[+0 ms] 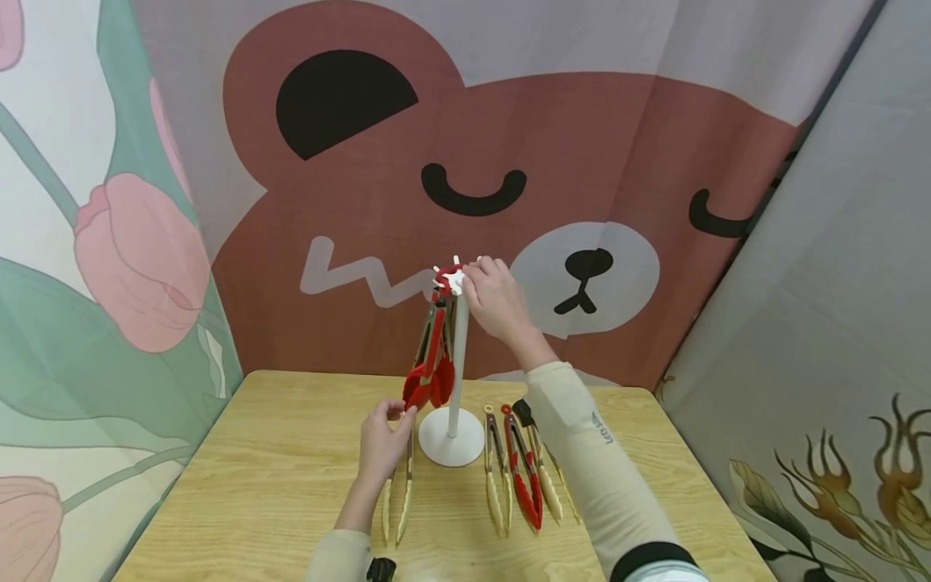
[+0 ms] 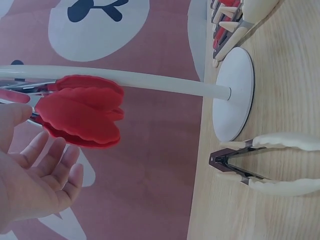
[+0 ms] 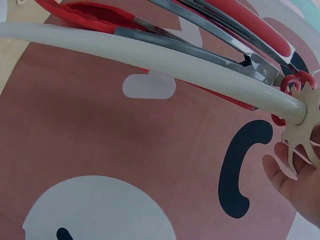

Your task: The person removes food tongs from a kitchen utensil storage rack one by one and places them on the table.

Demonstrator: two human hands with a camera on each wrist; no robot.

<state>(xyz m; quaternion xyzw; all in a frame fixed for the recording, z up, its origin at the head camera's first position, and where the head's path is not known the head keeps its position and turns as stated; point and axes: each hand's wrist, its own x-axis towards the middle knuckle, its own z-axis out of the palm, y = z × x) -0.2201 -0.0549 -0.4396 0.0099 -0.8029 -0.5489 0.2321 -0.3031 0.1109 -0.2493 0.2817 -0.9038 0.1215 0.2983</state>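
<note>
Right hand (image 1: 498,299) up at the hook top (image 1: 452,281) of the white stand, fingers curled round its prongs, gripping. Left hand (image 1: 384,444) lower, just beside the red heads of the hanging tongs (image 1: 441,381); fingers loosely bent, not closed round anything; can't tell if the thumb touches. At least 2 red tongs hang by red loops from the hooks, heads down, on the left side of the pole (image 1: 459,356). Metal arms run along the pole.

Round white base (image 1: 436,446) sits flat on the wood table (image 1: 276,469). 1 pair of cream tongs (image 2: 282,186) lies near the base, below the left hand, arms spread in a V. Right of the base, a row: cream pair (image 1: 493,477), red pair (image 1: 525,493), more cream tips beside them, partly hidden by the right sleeve (image 1: 582,436); exact count unclear.

Behind: bear backdrop (image 1: 582,145), flower curtain (image 1: 141,259) at left, grey curtain (image 1: 822,299) at right.
</note>
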